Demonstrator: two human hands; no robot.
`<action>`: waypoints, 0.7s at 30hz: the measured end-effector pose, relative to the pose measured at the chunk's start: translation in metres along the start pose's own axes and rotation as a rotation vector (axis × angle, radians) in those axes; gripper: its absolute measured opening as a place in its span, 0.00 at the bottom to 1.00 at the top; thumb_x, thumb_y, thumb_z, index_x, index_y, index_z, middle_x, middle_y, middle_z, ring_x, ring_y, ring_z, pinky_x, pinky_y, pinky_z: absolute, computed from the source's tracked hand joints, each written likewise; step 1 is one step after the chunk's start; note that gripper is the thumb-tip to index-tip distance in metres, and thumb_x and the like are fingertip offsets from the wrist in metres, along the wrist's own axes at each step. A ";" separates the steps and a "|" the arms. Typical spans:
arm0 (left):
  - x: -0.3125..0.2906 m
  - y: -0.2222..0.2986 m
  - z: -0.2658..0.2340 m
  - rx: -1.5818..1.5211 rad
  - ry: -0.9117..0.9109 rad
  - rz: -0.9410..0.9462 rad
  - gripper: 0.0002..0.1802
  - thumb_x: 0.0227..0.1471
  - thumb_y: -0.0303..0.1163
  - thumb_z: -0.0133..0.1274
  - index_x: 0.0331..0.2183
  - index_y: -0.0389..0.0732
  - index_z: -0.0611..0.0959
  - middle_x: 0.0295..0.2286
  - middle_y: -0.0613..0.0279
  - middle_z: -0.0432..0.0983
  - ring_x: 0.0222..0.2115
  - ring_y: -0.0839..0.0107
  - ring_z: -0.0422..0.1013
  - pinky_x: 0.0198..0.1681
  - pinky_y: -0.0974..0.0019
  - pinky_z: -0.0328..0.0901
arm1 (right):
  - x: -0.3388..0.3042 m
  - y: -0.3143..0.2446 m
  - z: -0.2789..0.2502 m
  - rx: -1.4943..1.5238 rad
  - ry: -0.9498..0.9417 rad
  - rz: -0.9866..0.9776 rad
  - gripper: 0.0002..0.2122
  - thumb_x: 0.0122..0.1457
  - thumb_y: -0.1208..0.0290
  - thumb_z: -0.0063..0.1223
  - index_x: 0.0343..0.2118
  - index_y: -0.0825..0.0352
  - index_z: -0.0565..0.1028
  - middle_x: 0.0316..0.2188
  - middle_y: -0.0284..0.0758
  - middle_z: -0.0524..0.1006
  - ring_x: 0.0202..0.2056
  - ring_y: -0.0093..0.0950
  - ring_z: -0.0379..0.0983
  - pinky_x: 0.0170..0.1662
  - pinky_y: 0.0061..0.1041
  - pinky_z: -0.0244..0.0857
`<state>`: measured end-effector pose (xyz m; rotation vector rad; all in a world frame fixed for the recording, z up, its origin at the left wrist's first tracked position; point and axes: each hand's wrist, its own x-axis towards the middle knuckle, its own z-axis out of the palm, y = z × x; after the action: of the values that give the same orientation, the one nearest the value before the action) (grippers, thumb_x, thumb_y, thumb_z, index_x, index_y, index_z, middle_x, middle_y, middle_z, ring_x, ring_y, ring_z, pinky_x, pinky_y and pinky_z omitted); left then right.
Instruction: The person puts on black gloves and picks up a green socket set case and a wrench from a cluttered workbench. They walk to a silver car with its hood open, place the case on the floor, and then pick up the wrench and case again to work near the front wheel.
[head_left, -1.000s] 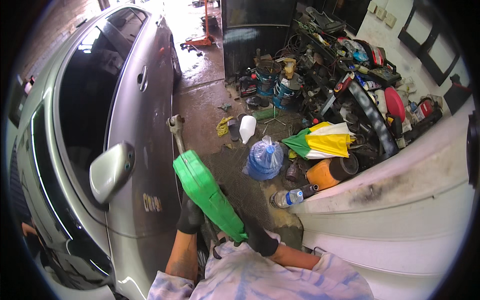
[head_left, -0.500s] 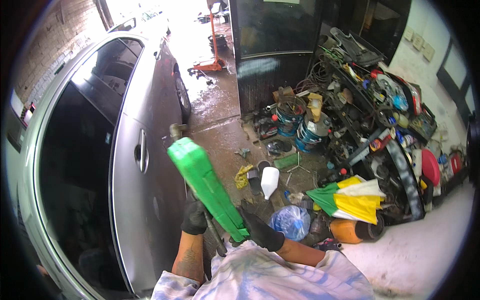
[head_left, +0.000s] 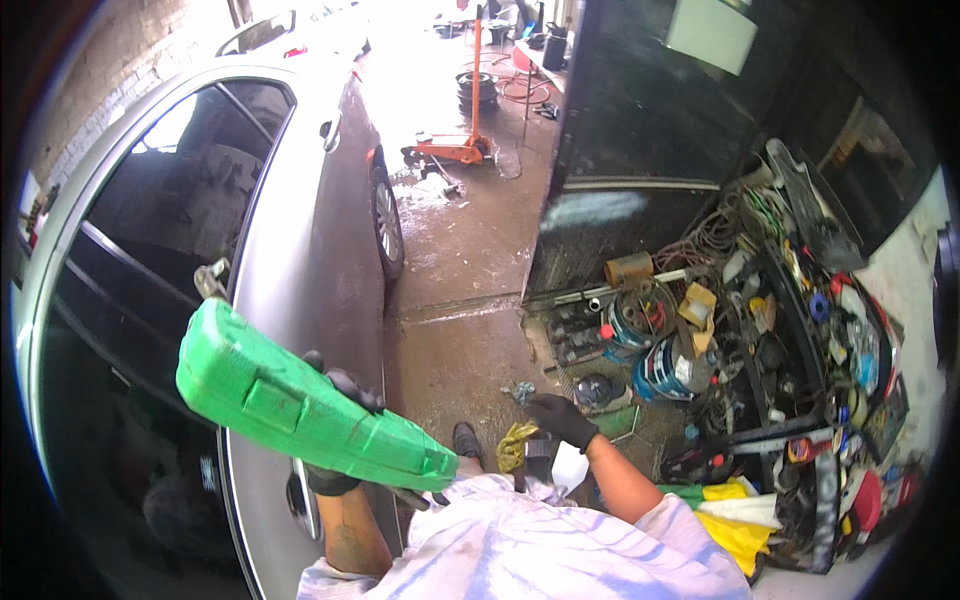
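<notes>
My left hand [head_left: 352, 388], in a black glove, grips a long green plastic case [head_left: 290, 395] held at a slant in front of the car door. Its fingers curl over the case's far edge. A metal tool [head_left: 210, 278] sticks out past the case's far end; its handle runs beneath, mostly hidden, and seems to be in the same grip. My right hand [head_left: 560, 418], also black-gloved, is off the case and reaches forward over the floor with nothing visible in it. Its fingers look stretched out. Below it are a yellow cloth [head_left: 515, 447] and a white bottle [head_left: 570, 468].
A grey car [head_left: 330, 300] stands close on my left. Ahead is an orange floor jack [head_left: 460, 148]. A dark door panel [head_left: 630, 240] rises to the right, beside blue buckets [head_left: 668, 368] and heaped car parts. A yellow, green and white cloth [head_left: 735, 540] lies at lower right.
The green case and the tool have swung left, toward the car. My right hand has let go of the case and moved forward and right. The view has turned left and tilted upward.
</notes>
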<state>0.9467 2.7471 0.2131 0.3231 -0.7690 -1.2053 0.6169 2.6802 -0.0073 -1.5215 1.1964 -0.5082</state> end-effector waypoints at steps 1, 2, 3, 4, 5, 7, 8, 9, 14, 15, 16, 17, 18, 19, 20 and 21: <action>0.033 -0.006 -0.009 0.002 -0.008 -0.017 0.32 0.57 0.45 0.51 0.59 0.44 0.63 0.39 0.54 0.72 0.36 0.59 0.71 0.43 0.54 0.66 | 0.021 0.047 -0.021 -0.128 0.089 0.058 0.19 0.60 0.58 0.51 0.44 0.72 0.76 0.32 0.38 0.79 0.35 0.25 0.73 0.39 0.29 0.68; 0.060 0.001 -0.022 0.051 -0.004 -0.014 0.32 0.57 0.45 0.51 0.59 0.43 0.63 0.38 0.54 0.72 0.36 0.59 0.71 0.43 0.54 0.66 | 0.038 0.049 -0.031 -0.204 0.106 0.229 0.19 0.55 0.56 0.52 0.37 0.70 0.79 0.31 0.47 0.79 0.37 0.38 0.77 0.42 0.33 0.67; 0.096 -0.014 -0.027 -0.016 0.054 -0.061 0.32 0.57 0.46 0.49 0.58 0.43 0.63 0.36 0.54 0.73 0.35 0.58 0.72 0.42 0.54 0.67 | 0.039 0.118 -0.058 -0.210 0.218 0.309 0.19 0.54 0.56 0.53 0.39 0.70 0.78 0.36 0.47 0.79 0.39 0.39 0.77 0.43 0.34 0.67; 0.128 -0.024 -0.038 -0.006 0.036 -0.093 0.32 0.57 0.47 0.49 0.58 0.43 0.63 0.35 0.54 0.73 0.34 0.58 0.72 0.40 0.53 0.68 | 0.041 0.155 -0.066 -0.061 0.405 0.354 0.18 0.59 0.62 0.46 0.47 0.69 0.74 0.42 0.47 0.78 0.42 0.38 0.75 0.47 0.32 0.66; 0.159 -0.035 -0.051 -0.002 0.012 -0.114 0.32 0.57 0.48 0.49 0.58 0.43 0.63 0.35 0.54 0.73 0.33 0.58 0.73 0.39 0.53 0.68 | 0.035 0.190 -0.081 -0.052 0.401 0.363 0.17 0.60 0.60 0.47 0.45 0.66 0.76 0.35 0.42 0.78 0.35 0.33 0.74 0.39 0.31 0.67; 0.213 -0.048 -0.079 0.012 0.052 -0.146 0.33 0.57 0.49 0.49 0.58 0.42 0.63 0.33 0.53 0.74 0.32 0.57 0.74 0.37 0.52 0.70 | 0.064 0.191 -0.094 -0.122 0.353 0.610 0.17 0.59 0.59 0.47 0.43 0.66 0.76 0.34 0.42 0.78 0.34 0.33 0.75 0.38 0.32 0.67; 0.239 -0.060 -0.093 0.012 0.050 -0.150 0.33 0.57 0.49 0.49 0.57 0.42 0.63 0.34 0.53 0.74 0.32 0.56 0.74 0.38 0.52 0.70 | 0.081 0.189 -0.101 -0.147 0.335 0.709 0.17 0.59 0.59 0.48 0.42 0.66 0.77 0.33 0.42 0.78 0.34 0.33 0.75 0.38 0.32 0.67; 0.264 -0.075 -0.106 0.006 0.049 -0.157 0.33 0.57 0.49 0.49 0.57 0.42 0.63 0.34 0.52 0.74 0.33 0.55 0.74 0.38 0.51 0.71 | 0.103 0.183 -0.109 -0.168 0.329 0.768 0.17 0.59 0.58 0.48 0.41 0.66 0.77 0.32 0.42 0.78 0.34 0.33 0.75 0.38 0.33 0.68; 0.419 -0.163 -0.183 -0.083 0.130 -0.286 0.34 0.55 0.49 0.51 0.57 0.41 0.64 0.37 0.49 0.75 0.34 0.52 0.75 0.37 0.50 0.72 | 0.281 0.155 -0.157 -0.314 0.382 0.655 0.17 0.57 0.55 0.49 0.36 0.67 0.78 0.29 0.43 0.79 0.33 0.33 0.76 0.37 0.35 0.69; 0.456 -0.175 -0.188 -0.066 0.015 -0.281 0.33 0.55 0.48 0.52 0.56 0.41 0.65 0.37 0.50 0.75 0.34 0.53 0.75 0.38 0.50 0.72 | 0.334 0.138 -0.170 -0.373 0.393 0.558 0.18 0.57 0.55 0.49 0.35 0.67 0.78 0.28 0.43 0.79 0.32 0.33 0.77 0.37 0.35 0.69; 0.490 -0.186 -0.193 -0.093 0.023 -0.278 0.32 0.55 0.47 0.52 0.56 0.41 0.66 0.37 0.50 0.75 0.35 0.54 0.75 0.39 0.50 0.72 | 0.386 0.112 -0.176 -0.409 0.378 0.457 0.18 0.57 0.54 0.49 0.34 0.67 0.79 0.28 0.43 0.79 0.32 0.33 0.77 0.37 0.36 0.69; 0.523 -0.195 -0.196 -0.109 0.032 -0.286 0.32 0.55 0.47 0.52 0.55 0.41 0.66 0.37 0.51 0.75 0.35 0.54 0.75 0.39 0.51 0.72 | 0.440 0.078 -0.178 -0.431 0.360 0.350 0.18 0.56 0.54 0.50 0.33 0.67 0.79 0.27 0.43 0.79 0.32 0.33 0.77 0.37 0.36 0.69; 0.552 -0.206 -0.199 -0.140 0.049 -0.304 0.31 0.55 0.47 0.53 0.55 0.41 0.67 0.37 0.51 0.75 0.35 0.55 0.75 0.40 0.51 0.72 | 0.478 0.002 -0.188 -0.154 0.324 0.242 0.18 0.56 0.56 0.49 0.33 0.69 0.79 0.31 0.46 0.79 0.34 0.37 0.78 0.38 0.36 0.68; 0.581 -0.215 -0.204 -0.170 0.065 -0.322 0.30 0.55 0.46 0.53 0.54 0.41 0.67 0.36 0.52 0.75 0.36 0.55 0.75 0.40 0.51 0.72 | 0.546 0.030 -0.195 -0.288 0.175 0.236 0.18 0.56 0.56 0.48 0.33 0.69 0.79 0.30 0.45 0.80 0.33 0.34 0.78 0.37 0.34 0.68; 0.604 -0.218 -0.216 -0.172 0.099 -0.328 0.31 0.54 0.46 0.54 0.54 0.42 0.67 0.36 0.52 0.75 0.36 0.56 0.75 0.40 0.51 0.72 | 0.588 -0.018 -0.189 -0.250 0.193 0.122 0.17 0.57 0.57 0.50 0.34 0.69 0.79 0.27 0.41 0.80 0.28 0.27 0.76 0.34 0.30 0.67; 0.636 -0.230 -0.223 -0.200 0.103 -0.335 0.31 0.54 0.47 0.54 0.54 0.42 0.67 0.36 0.52 0.75 0.36 0.56 0.75 0.40 0.51 0.72 | 0.634 -0.035 -0.194 -0.181 0.182 0.067 0.17 0.57 0.58 0.51 0.34 0.70 0.79 0.26 0.38 0.80 0.27 0.23 0.74 0.33 0.28 0.67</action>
<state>1.0291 2.0428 0.1439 0.3541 -0.5108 -1.5552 0.7273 2.0303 -0.0832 -1.6076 1.4629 -0.5131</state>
